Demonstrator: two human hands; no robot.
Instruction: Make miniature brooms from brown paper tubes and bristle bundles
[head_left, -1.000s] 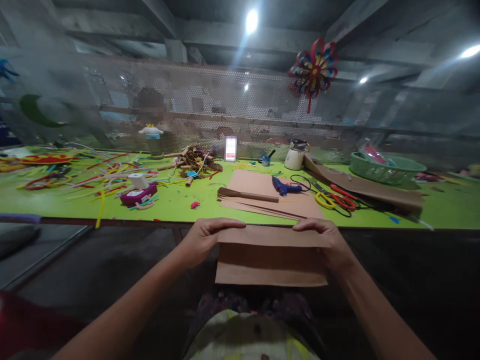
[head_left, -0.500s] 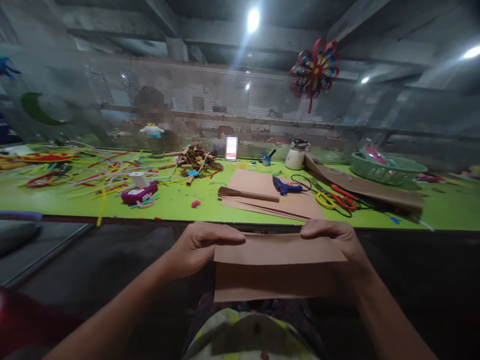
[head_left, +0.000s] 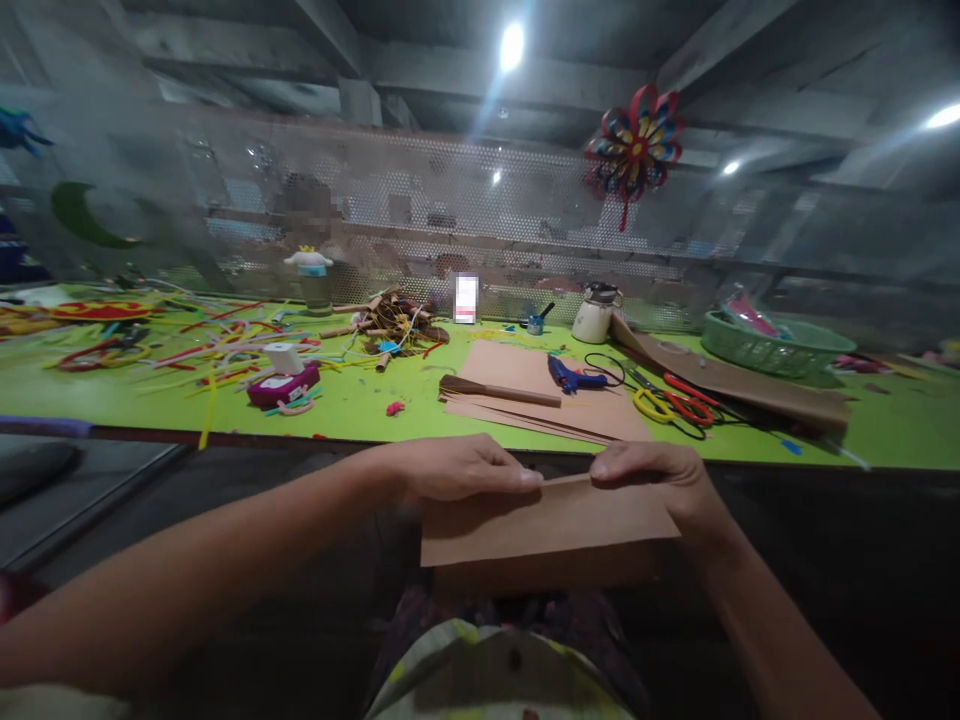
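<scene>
A folded sheet of brown paper (head_left: 555, 525) is held between my two hands, above my lap and just in front of the table edge. My left hand (head_left: 465, 470) pinches its upper fold, thumb and fingers close to the middle. At the right part of the same fold, my right hand (head_left: 652, 475) grips with the thumb on top and the fingers hidden behind. The front flap hangs toward me, and a darker lower layer shows beneath it.
On the green table (head_left: 360, 400) lie a stack of brown paper (head_left: 510, 358), a rolled paper stick (head_left: 502, 391), a blue glue gun (head_left: 574, 375) and scissors (head_left: 686, 405). A green basket (head_left: 772, 345), a jug (head_left: 595, 312), a phone (head_left: 466, 298) and several coloured strips stand or lie farther off.
My left hand has slid right along the fold toward my right hand. The paper now tilts, its left side lower, and less of the lower layer shows.
</scene>
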